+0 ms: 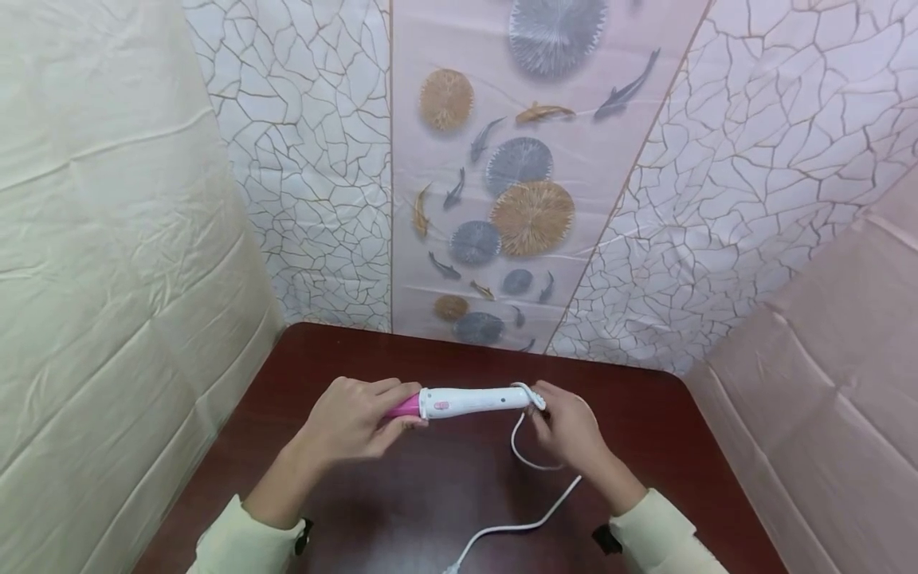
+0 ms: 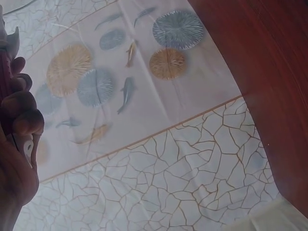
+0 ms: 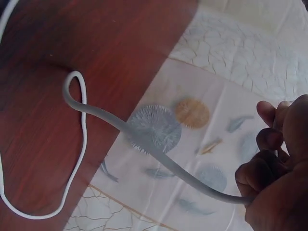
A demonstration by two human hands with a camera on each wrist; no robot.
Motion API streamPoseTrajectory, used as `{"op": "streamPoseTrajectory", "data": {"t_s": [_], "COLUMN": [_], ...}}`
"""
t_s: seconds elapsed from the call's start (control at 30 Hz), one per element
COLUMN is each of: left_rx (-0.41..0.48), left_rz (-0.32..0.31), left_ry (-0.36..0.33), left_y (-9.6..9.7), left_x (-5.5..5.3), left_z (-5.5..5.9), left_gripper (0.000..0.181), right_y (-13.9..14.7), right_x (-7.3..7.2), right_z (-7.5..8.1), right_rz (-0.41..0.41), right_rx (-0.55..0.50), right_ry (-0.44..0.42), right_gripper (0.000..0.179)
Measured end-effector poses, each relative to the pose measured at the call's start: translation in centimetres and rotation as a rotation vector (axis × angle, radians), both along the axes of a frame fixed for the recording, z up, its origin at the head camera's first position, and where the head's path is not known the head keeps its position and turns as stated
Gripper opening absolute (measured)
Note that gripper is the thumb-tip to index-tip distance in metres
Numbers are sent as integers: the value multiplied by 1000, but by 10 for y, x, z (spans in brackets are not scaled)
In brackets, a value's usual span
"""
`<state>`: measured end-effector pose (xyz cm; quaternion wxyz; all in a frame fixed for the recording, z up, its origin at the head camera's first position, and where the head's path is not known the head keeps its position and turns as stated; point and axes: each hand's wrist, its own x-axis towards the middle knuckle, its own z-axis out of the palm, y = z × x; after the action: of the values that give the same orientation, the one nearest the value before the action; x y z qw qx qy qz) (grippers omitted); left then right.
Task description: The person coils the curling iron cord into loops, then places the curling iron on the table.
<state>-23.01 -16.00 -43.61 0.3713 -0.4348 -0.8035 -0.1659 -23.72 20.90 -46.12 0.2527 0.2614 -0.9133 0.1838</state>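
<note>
A hair styling iron (image 1: 473, 401) with a white handle and a pink barrel is held level above the dark table. My left hand (image 1: 358, 418) grips its pink part, fingers wrapped over the top and thumb beneath; they hide most of the barrel. At the handle's other end my right hand (image 1: 570, 426) pinches the white power cord (image 1: 527, 526), which loops over that end. In the right wrist view the cord (image 3: 168, 163) runs into the curled fingers (image 3: 262, 173). The left wrist view shows the left hand (image 2: 19, 130) around the iron at the frame's edge.
The dark red-brown table (image 1: 402, 510) has rounded far corners. Part of the cord trails over it toward the near edge. Behind stands a patterned cloth backdrop (image 1: 473, 159); pale cloth walls (image 1: 122, 279) rise at both sides.
</note>
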Motion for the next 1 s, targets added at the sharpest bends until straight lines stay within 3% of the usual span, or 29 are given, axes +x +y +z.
{"op": "streamPoseTrajectory", "data": {"t_s": [0.17, 0.33, 0.47, 0.63, 0.73, 0.9, 1.0], "left_rx": [-4, -29, -56, -81, -93, -102, -106], "left_rz": [17, 51, 79, 105, 121, 133, 129], "left_ry": [-21, -57, -91, -130, -147, -169, -175], "left_y": [-2, -5, -7, -10, -12, -14, -15], "left_x": [-4, -7, -8, -9, -10, -10, -9], "left_z": [0, 0, 0, -2, -4, -7, -8], "left_gripper": [35, 35, 34, 34, 35, 36, 36], "right_y": [-7, -12, -18, -22, -23, -17, -14], "right_x": [14, 28, 43, 60, 65, 65, 61], "right_z": [-11, -5, 10, 31, 41, 55, 65], "right_rz": [115, 236, 289, 354, 413, 482, 481], "right_rx": [133, 201, 242, 259, 268, 256, 213], "right_ry": [245, 332, 403, 439, 424, 426, 458], "right_gripper": [19, 15, 37, 47, 42, 21, 25]}}
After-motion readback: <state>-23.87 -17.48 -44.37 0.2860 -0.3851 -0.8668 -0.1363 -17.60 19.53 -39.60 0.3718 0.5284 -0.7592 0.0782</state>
